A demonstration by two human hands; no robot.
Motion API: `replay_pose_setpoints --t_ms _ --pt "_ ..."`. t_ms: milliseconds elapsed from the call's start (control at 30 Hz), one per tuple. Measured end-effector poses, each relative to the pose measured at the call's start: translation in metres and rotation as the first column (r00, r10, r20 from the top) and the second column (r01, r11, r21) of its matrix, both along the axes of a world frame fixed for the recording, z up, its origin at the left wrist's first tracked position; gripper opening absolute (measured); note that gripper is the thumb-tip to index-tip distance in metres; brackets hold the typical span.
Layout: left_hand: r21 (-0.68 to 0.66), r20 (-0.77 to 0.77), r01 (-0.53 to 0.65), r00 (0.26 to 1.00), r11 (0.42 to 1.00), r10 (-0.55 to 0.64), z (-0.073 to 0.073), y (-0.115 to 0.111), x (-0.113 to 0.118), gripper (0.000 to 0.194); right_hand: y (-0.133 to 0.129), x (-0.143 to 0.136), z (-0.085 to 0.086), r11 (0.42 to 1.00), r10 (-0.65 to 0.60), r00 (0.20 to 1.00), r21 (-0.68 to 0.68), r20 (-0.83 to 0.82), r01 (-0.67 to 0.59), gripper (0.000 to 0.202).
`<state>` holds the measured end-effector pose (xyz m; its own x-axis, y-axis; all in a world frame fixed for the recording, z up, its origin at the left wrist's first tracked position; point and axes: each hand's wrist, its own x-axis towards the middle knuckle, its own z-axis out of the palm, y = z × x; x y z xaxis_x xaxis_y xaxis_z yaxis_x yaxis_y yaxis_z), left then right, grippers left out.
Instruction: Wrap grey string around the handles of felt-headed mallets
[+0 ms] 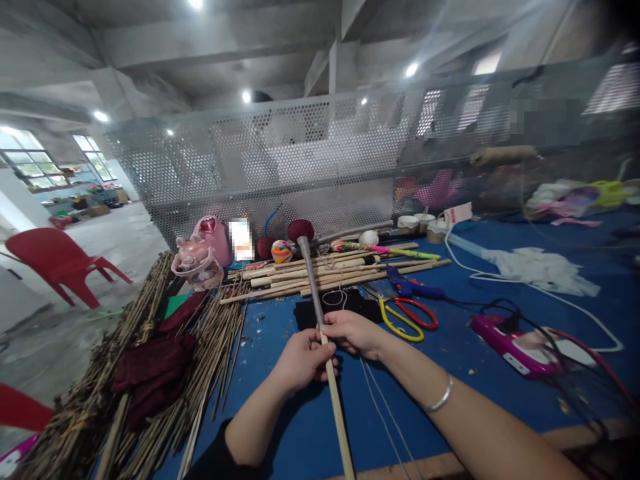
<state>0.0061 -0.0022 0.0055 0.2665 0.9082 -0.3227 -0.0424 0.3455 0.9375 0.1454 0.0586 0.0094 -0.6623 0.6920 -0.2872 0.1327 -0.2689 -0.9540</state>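
Observation:
A long wooden stick (pixel 337 407) slants up from the table's front edge. Grey covering (pixel 313 283) wraps its upper part, and a dark red ball (pixel 301 231) sits at its top end. My left hand (pixel 303 360) is closed round the bare wood just below the grey part. Against the lower end of the covering, my right hand (pixel 354 333) pinches with thumb and fingers; a thin pale string (pixel 377 393) loops above this hand and trails below it. Under the right hand lies a black cloth (pixel 367 308). Scissors (pixel 405 320) with yellow and red handles rest right of it.
Wooden sticks (pixel 275 288) lie across the back of the blue table (pixel 445 407). Bundled thin twigs (pixel 80 400) and dark red cloth (pixel 155 373) occupy the left. A blue glue gun (pixel 413 285), a magenta power strip (pixel 515 347) and cables are to the right. Behind stands a perforated metal screen (pixel 300 153).

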Motion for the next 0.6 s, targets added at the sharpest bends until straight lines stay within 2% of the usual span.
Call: replay_pose_setpoints --t_ms 67,167,267,367,467,533,600 --pt "0.007 -0.019 -0.008 1.0 1.0 0.008 -0.001 0.0 0.0 0.041 0.0 -0.001 -0.001 1.0 -0.029 1.0 0.004 0.003 0.029 0.024" --pt "0.107 -0.142 -0.078 0.985 0.991 0.093 -0.005 0.0 0.001 0.035 0.001 -0.001 -0.003 0.996 -0.081 0.996 0.029 0.027 0.081 0.024" --pt "0.186 -0.185 -0.113 0.971 0.976 0.148 -0.005 0.0 0.0 0.031 0.002 0.0 -0.004 0.999 -0.043 0.999 -0.014 -0.032 0.043 0.026" --pt "0.076 -0.043 -0.044 0.998 0.996 0.047 0.001 0.0 -0.004 0.031 0.004 -0.001 -0.008 0.994 0.045 0.989 -0.089 -0.14 -0.058 0.03" --pt "-0.019 0.053 0.037 0.998 0.999 -0.036 0.006 0.001 -0.008 0.034 0.005 -0.004 -0.013 0.995 0.038 0.986 -0.084 -0.163 -0.052 0.028" --pt "-0.02 0.002 0.035 0.999 0.999 -0.035 0.006 0.002 -0.009 0.035 0.004 -0.008 -0.015 0.997 -0.005 0.987 -0.073 -0.161 -0.007 0.027" --pt "0.026 -0.093 -0.015 0.996 1.0 0.017 0.004 0.002 -0.008 0.034 0.003 -0.01 -0.017 0.996 -0.049 0.986 -0.08 -0.161 0.037 0.028"
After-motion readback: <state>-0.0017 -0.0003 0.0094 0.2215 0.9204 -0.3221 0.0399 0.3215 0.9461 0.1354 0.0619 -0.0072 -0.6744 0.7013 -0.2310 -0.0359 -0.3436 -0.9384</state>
